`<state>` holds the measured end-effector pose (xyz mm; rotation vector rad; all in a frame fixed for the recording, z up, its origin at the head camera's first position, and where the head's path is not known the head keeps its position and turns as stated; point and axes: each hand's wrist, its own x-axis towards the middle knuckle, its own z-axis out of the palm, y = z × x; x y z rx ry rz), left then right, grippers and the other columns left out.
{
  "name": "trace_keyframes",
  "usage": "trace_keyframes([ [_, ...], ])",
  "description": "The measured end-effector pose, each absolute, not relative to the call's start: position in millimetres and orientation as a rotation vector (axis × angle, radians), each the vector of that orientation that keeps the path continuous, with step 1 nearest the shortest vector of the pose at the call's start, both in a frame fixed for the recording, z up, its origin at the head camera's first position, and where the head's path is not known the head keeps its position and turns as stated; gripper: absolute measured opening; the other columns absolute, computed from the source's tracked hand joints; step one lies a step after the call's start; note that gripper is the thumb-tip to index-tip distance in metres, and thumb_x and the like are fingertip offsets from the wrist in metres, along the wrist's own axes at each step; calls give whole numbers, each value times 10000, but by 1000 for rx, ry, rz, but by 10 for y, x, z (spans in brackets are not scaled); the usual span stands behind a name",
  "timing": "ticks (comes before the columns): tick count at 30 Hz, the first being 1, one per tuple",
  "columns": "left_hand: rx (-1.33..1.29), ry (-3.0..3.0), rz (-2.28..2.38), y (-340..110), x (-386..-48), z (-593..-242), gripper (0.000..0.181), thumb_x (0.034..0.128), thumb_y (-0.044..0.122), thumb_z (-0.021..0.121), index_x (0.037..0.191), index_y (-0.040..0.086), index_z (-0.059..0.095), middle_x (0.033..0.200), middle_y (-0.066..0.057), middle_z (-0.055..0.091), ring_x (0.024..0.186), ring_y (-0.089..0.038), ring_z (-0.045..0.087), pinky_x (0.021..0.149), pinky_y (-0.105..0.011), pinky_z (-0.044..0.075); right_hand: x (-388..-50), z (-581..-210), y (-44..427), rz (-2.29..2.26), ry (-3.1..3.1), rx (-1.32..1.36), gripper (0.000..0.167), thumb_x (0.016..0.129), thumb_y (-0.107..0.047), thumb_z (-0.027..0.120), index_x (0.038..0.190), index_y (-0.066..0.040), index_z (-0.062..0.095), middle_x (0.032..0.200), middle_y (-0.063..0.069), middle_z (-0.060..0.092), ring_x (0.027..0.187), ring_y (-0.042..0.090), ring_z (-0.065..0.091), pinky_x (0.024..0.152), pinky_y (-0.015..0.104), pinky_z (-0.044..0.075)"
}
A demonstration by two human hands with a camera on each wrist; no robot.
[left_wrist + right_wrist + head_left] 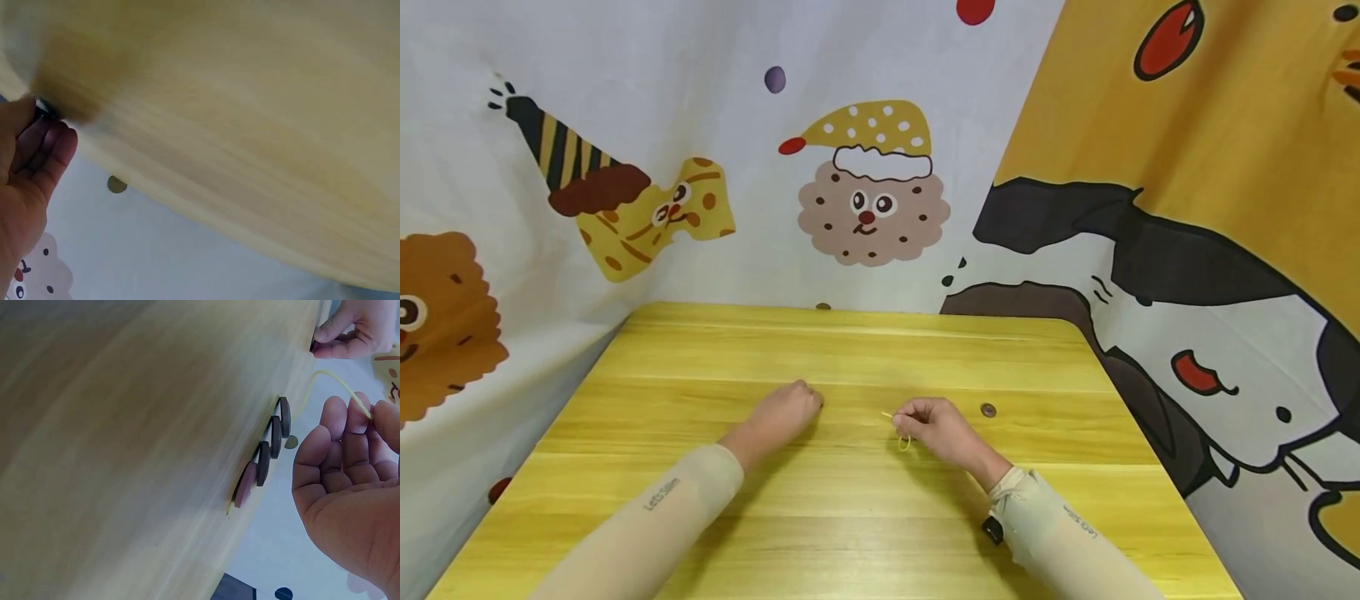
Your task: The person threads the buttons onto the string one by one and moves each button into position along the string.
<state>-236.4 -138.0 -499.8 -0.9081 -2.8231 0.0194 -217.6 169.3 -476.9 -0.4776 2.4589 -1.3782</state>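
Note:
My left hand [786,410] is above the table, left of centre, its fingertips pinching a small dark disc [47,110], mostly hidden by the fingers. In the right wrist view that left hand [356,330] shows at the upper right. My right hand [942,429] pinches a thin yellow string [904,444] between thumb and fingertips; a short end sticks out and a loop hangs below. In the right wrist view the string [331,374] arcs toward several dark round discs [263,464] standing tilted in an overlapping row. Whether it passes through them I cannot tell.
A brown button-like disc [988,410] lies on the wooden table [850,533] to the right of my right hand. Behind the table's far edge hangs a printed cloth [722,67] with cartoon figures. A small black object [992,530] sits at my right sleeve cuff.

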Motion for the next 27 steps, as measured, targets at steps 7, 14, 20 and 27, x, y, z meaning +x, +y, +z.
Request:
trace_keyframes([
  [7,-595,-2921,-88,-1439,-2401,-5072,86,955,-94,718,930,-33,662,817,-162,723,782,-275,751,678,-319,657,-2179,-4767,1640,-1377,2455,-487,295,1066,-345,681,1079,-66,777,959,163,756,716,153,545,574,222,417],
  [14,-222,-2910,-724,-1385,-2447,-4939,189,1049,139,689,1024,2,817,971,-152,821,764,-209,744,681,-321,622,-2202,-4690,1520,-1421,2472,-484,272,1064,-317,689,1056,-62,780,927,210,718,644,124,472,558,221,397],
  [20,-10,-2608,-1369,-1122,-2303,-4720,204,1026,168,711,1087,14,831,953,-167,828,625,-245,734,490,-185,488,-2250,-4637,1389,-1577,2512,-388,156,1040,-273,729,1033,-151,825,1019,112,773,723,121,550,660,249,498],
  [27,104,-2241,-1721,-799,-2148,-4559,147,967,159,791,1020,40,857,933,-166,828,754,-392,796,545,-200,590,-2236,-4587,1286,-1745,2547,-252,170,1018,-302,758,996,-159,848,1037,33,808,812,146,605,805,296,546],
])
